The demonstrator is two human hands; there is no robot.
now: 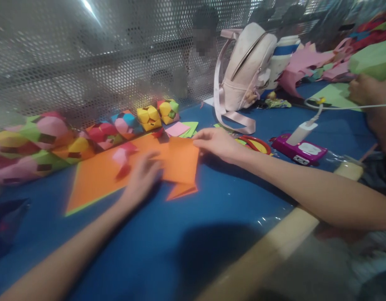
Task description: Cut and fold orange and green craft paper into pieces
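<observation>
An orange folded paper lies on top of larger orange sheets on the blue table. My left hand rests flat on the paper's left part, its fingers blurred by motion. My right hand lies at the paper's upper right corner with fingers stretched out along the edge. A small pink and red paper piece sits on the orange sheet just left of my left hand.
Colourful paper balls line the mesh wall at the back left. A pink backpack, a purple device with a white charger, red rings and paper scraps lie right. Another person's hand holds green paper far right.
</observation>
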